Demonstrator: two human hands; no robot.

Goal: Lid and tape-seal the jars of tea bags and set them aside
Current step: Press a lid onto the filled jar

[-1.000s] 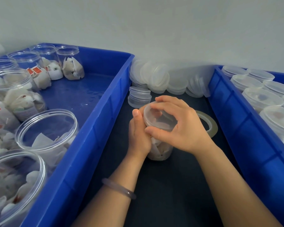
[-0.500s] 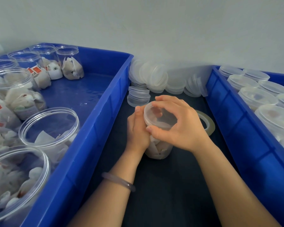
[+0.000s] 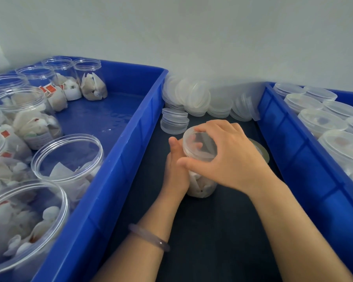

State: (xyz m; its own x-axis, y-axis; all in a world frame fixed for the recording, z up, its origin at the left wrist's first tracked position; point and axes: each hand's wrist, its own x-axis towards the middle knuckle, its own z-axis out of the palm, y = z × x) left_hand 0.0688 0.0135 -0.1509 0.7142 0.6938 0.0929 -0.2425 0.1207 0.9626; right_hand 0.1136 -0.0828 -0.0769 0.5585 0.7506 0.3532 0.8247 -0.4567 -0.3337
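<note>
Dark matting [image 3: 212, 231] runs between two blue crates under a pale wall [image 3: 192, 37]; the left crate [image 3: 114, 180] carries open jars [image 3: 67, 157] of tea bags, the right crate [image 3: 293, 159] carries lidded jars [image 3: 322, 121]. Between them, on the mat, stands the jar [image 3: 202, 188] I am working on, upright and part filled with tea bags. I have the left hand [image 3: 176, 169] wrapped about its side, thumb up near the rim, holding it from turning; the right hand [image 3: 230, 157] is spread over the lid [image 3: 200, 143], fingers curled on the far edge and thumb on the near edge, gripping it.

Against a second ago the right hand has swung round on the lid, its wrist further over the tape roll [image 3: 263, 153] (only a sliver of the roll shows behind it now); the left hand has hardly stirred and the jar stands on the same spot. I read that as a turn of the screw cap; the lid looks seated level and is probably close to tight, though I cannot see the thread. That would leave the taping of this jar not yet begun; the roll lies flat just behind the right hand, within easy reach. A short stack of lids [image 3: 174, 123] sits just beyond the jar; loose lids [image 3: 198, 98] lean at the wall.
</note>
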